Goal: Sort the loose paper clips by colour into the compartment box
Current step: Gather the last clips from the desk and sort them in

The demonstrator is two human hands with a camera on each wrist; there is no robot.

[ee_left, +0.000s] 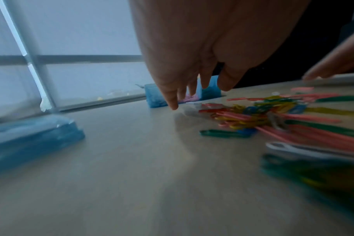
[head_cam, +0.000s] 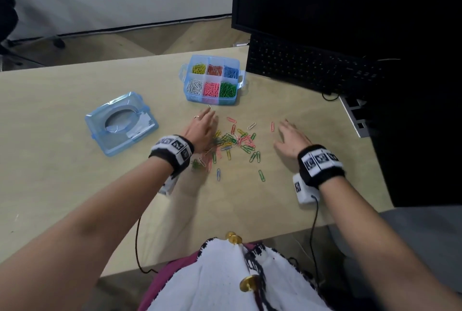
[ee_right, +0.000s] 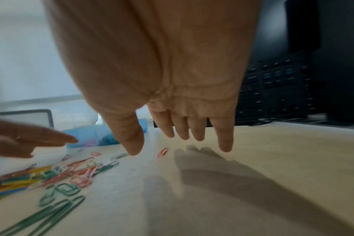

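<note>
A loose heap of coloured paper clips [head_cam: 233, 142] lies on the pale wooden table [head_cam: 75, 185] between my hands. Behind it stands the blue compartment box [head_cam: 212, 80], its six cells holding yellow, red, blue, white, pink and green clips. My left hand [head_cam: 201, 128] hovers flat over the heap's left edge, fingers straight and pointing at the box [ee_left: 152, 97], holding nothing. A white clip [head_cam: 210, 108] lies by its fingertips. My right hand [head_cam: 291, 135] is spread flat just right of the heap, empty, above the table [ee_right: 273, 159]. A red clip [head_cam: 272, 126] lies beside it.
The box's blue lid [head_cam: 121, 123] lies at the left. A black keyboard [head_cam: 312, 68] and a dark monitor [head_cam: 337, 3] stand at the back right. Cables run from both wrist cameras over the table's near edge.
</note>
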